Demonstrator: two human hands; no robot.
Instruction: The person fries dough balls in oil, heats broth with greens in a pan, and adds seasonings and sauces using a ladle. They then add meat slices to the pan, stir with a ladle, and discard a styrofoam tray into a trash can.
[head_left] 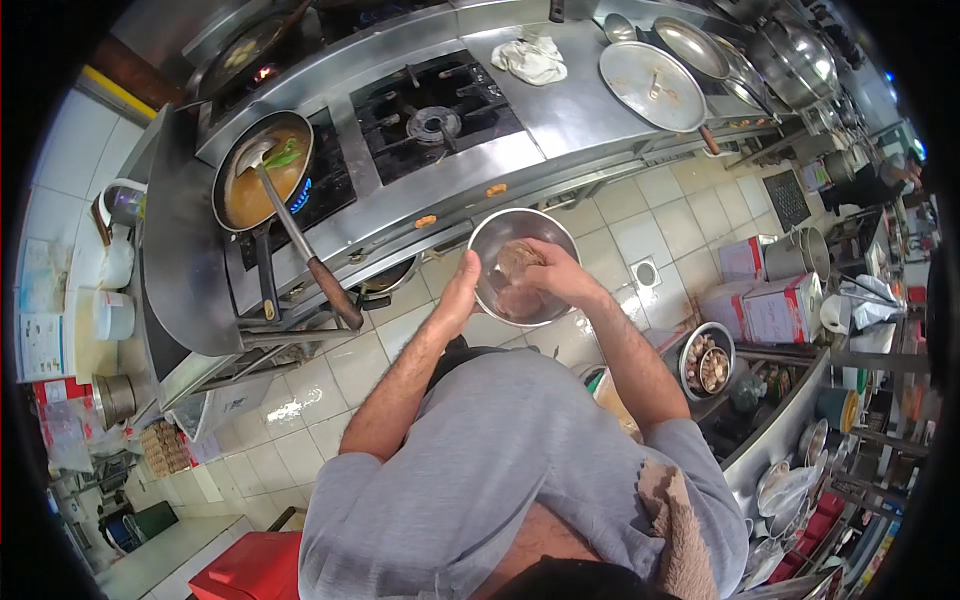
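My left hand (463, 287) grips the left rim of a steel mixing bowl (486, 232), holding it up in front of my body. Inside the bowl, my right hand (560, 276) has its fingers closed on a brownish lump that looks like meat (517, 259). A pinkish-brown piece (520, 301) lies lower in the bowl, below those fingers. To the left, a wok (237, 150) of brown liquid with green pieces in it sits over a blue flame. A long-handled ladle (290, 222) rests in this wok, its wooden end sticking out towards me.
An unlit burner (434, 124) lies beside the wok. A white cloth (530, 61) and a large round metal lid or tray (652, 86) sit on the steel counter. On the right are boxes (762, 308) and a bowl of food pieces (706, 360). The tiled floor (340, 372) looks wet.
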